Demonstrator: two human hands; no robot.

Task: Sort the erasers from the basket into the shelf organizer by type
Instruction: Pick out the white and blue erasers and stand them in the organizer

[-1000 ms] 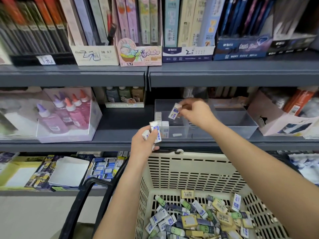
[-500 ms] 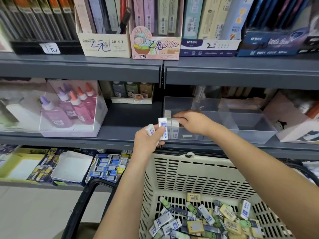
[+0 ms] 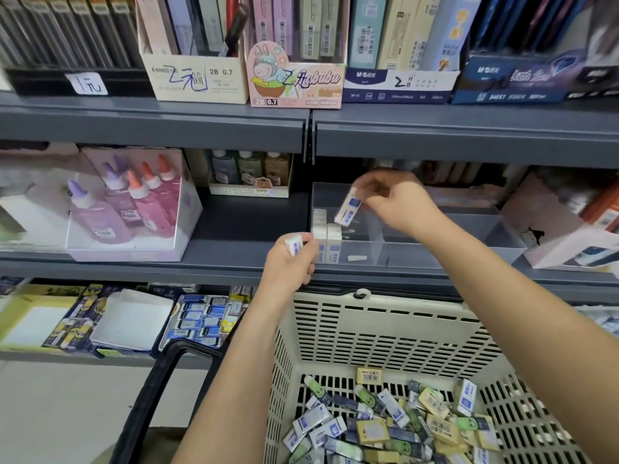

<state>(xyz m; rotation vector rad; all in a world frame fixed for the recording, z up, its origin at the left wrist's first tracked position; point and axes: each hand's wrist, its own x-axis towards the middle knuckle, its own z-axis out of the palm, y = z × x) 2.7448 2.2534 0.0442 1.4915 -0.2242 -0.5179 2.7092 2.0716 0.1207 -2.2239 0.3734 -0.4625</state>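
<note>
Sorting barely started | pinching a blue-white eraser (image 3: 348,212) with the fingers of the right hand (image 3: 400,204), just over the shelf organizer (image 3: 435,253) left bin | gripping a second eraser (image 3: 294,244) in the curled fingers of the left hand (image 3: 290,266) | only a few standing erasers (image 3: 326,241) there | big mixed pile (image 3: 385,426) waiting in the basket (image 3: 385,329)

2 hands: L hand (image 3: 288,266), R hand (image 3: 397,199); 2 held erasers (image 3: 348,211) (image 3: 294,244); 1 basket (image 3: 385,329); 1 organizer (image 3: 442,253)

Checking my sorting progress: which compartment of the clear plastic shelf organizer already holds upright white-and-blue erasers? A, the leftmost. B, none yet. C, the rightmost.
A: a cluster of white-and-blue erasers stands upright at the left end of the clear plastic shelf organizer, left of its first divider.
</note>
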